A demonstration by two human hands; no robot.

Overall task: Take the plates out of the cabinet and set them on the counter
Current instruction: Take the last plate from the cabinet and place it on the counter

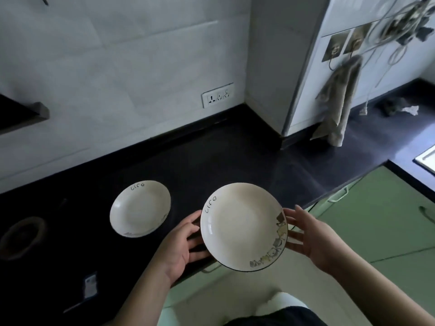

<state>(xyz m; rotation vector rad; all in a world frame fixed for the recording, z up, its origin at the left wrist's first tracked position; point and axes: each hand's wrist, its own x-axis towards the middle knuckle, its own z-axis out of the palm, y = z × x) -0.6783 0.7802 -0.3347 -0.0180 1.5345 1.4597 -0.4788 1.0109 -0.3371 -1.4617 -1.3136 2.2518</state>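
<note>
- Holding a white "life" plate [243,225] between both hands, the person has it in the air over the near edge of the black counter [211,151], partly out past that edge above the floor.
- The left hand [181,245] cups the plate's left rim, its fingers running under the plate while the thumb lies near the rim; that grip looks closed on the plate.
- The right hand [313,238] meets the right rim with nearly straight fingers, pressing rather than curling, so this side steadies more than it clamps.
- A second, matching plate [140,208] already lies flat on the counter, to the left of the held one and well apart from it.
- The plate looks like glazed ceramic: stiff, fairly heavy for its size, smooth and likely slippery, and liable to chip or break if dropped on the hard counter.
- The best hold is probably at opposite rims with fingers beneath, as now; lowering it flat onto the bare counter to the right of the first plate seems the safe move.
- A towel [339,100] hangs at the far right.
</note>
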